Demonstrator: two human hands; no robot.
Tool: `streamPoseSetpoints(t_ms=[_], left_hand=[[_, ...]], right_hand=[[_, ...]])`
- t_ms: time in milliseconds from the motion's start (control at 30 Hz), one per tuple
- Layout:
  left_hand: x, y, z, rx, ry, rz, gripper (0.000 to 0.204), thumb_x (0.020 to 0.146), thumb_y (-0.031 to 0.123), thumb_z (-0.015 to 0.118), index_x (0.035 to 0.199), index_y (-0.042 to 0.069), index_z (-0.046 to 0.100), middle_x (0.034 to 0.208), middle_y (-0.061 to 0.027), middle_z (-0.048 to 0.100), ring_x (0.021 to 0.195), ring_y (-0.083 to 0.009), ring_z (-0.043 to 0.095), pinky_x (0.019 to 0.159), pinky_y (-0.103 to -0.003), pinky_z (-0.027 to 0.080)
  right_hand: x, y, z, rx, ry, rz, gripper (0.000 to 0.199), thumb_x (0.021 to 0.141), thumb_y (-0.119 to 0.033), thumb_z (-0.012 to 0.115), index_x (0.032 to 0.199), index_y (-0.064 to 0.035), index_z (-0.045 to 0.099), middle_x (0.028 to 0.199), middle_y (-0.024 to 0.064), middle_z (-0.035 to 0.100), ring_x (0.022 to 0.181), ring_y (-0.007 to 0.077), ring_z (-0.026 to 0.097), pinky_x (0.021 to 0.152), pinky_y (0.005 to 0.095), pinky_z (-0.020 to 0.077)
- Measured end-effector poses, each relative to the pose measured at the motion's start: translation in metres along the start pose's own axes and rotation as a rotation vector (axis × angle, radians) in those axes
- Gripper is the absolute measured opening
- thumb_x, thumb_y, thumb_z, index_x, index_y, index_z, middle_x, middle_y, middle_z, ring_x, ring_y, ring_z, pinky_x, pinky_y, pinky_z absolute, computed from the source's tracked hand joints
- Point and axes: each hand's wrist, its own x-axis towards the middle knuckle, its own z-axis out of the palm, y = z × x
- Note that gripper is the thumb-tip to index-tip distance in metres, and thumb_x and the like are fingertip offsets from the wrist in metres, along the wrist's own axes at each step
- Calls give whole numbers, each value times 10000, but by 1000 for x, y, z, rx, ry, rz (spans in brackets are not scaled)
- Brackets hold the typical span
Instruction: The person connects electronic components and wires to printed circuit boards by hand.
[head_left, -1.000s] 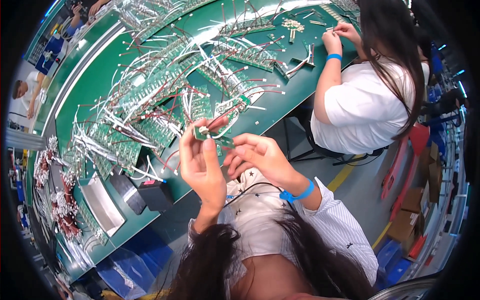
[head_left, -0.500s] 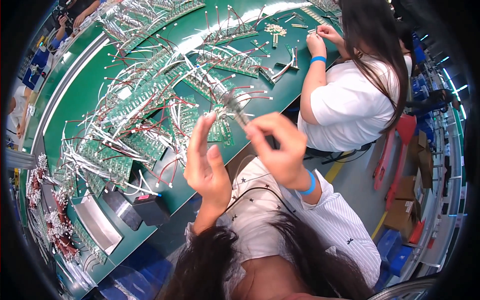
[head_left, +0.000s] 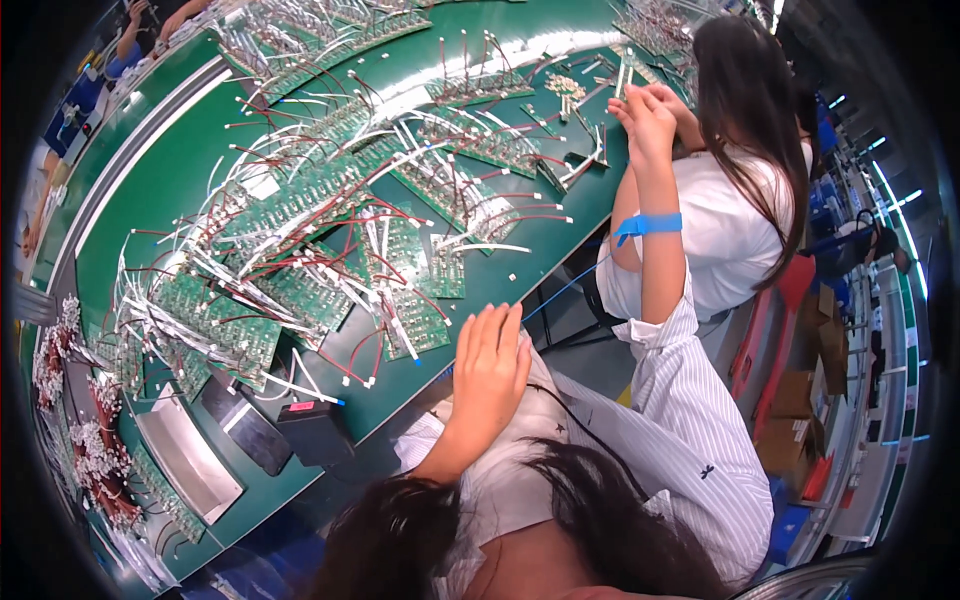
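Observation:
My left hand point(head_left: 490, 362) is held up flat over the near edge of the green table point(head_left: 180, 180), fingers straight and holding nothing. Just beyond it lie green circuit boards point(head_left: 415, 325) with red and white wires. My right arm, with a striped sleeve and a blue wristband point(head_left: 648, 225), stretches far up the table. My right hand point(head_left: 645, 112) is near a pile of small parts point(head_left: 568, 88) and right beside the hands of a co-worker point(head_left: 745, 215) in a white shirt. Whether it holds anything is not visible.
Many more wired boards point(head_left: 300, 205) cover the table's middle. Two black boxes point(head_left: 318, 430) and a metal tray point(head_left: 188, 462) sit at the near left. Bundles of red and white connectors point(head_left: 95, 460) lie at the far left. Cardboard boxes point(head_left: 815, 370) stand on the floor to the right.
My right hand has let go of the small wired board it held in front of me and has reached far forward to the right. My left hand has dropped lower and is empty.

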Motion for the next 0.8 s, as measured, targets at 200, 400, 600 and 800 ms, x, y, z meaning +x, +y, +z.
streamPoseSetpoints(t_ms=[200,400,600,800], left_hand=[[-15,-12,7,187,-120,-48,409,786,162,546,1149,-2,452,1108,-155,470,1041,-292,441,911,-409,343],[-24,-20,6,160,-106,-62,404,778,159,552,1143,9,466,1101,-149,477,1041,-285,449,908,-406,350],[-36,-28,14,104,-79,-11,392,753,103,544,1134,27,487,1112,-157,488,1021,-291,481,922,-407,355],[-31,-27,10,72,-86,-26,418,724,43,568,1131,6,482,1114,-165,481,1025,-293,477,900,-400,375]], right_hand=[[61,71,-22,-70,181,159,216,816,9,484,970,152,433,868,204,528,742,346,608,624,352,557],[108,98,-15,-21,269,90,206,817,12,477,976,135,437,877,211,530,706,326,615,602,345,562],[135,142,-28,51,251,260,174,797,-56,531,904,77,500,809,127,543,742,254,608,636,289,537],[117,137,-34,-118,163,245,173,785,-68,527,883,74,517,808,129,546,765,241,603,640,270,518]])
